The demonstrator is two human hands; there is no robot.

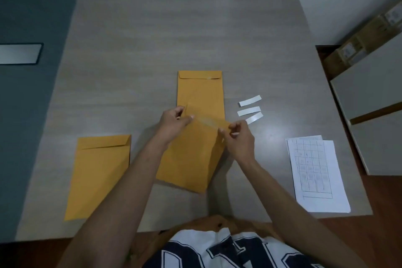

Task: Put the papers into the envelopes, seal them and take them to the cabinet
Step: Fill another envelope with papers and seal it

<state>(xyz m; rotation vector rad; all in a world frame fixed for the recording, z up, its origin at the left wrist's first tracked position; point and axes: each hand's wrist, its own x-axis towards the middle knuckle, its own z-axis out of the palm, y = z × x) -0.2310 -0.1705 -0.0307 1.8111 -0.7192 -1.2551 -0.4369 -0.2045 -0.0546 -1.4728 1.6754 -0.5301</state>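
Brown paper is most of what lies on the grey desk (pixel 152 28). At the left, 1 envelope (pixel 97 176) lies flat, its flap folded down, well apart from the work. In the middle, the left hand (pixel 174 121) and the right hand (pixel 238 137) each pinch 1 end of a clear strip (pixel 206 121), likely tape or a peeled liner, stretched between them over the top edge of the near envelope (pixel 191 159). Both hands are thus grasping the strip, not released. Behind it, a far envelope (pixel 200 93) lies with its flap down and looks already sealed.

The step in hand seems to be sealing the near envelope. To do it well, the strip should stay taut and level, come down square along the flap edge, then be pressed flat from 1 end to the other so no crease forms.

Right of the hands, 3 white strips (pixel 250 106) lie close by, just beside the far envelope; they could snag a sticky strip if it drifts. Farther right, printed papers (pixel 315 174) wait in a loose stack near the desk edge. A pale cabinet (pixel 369 102) stands beyond that edge.
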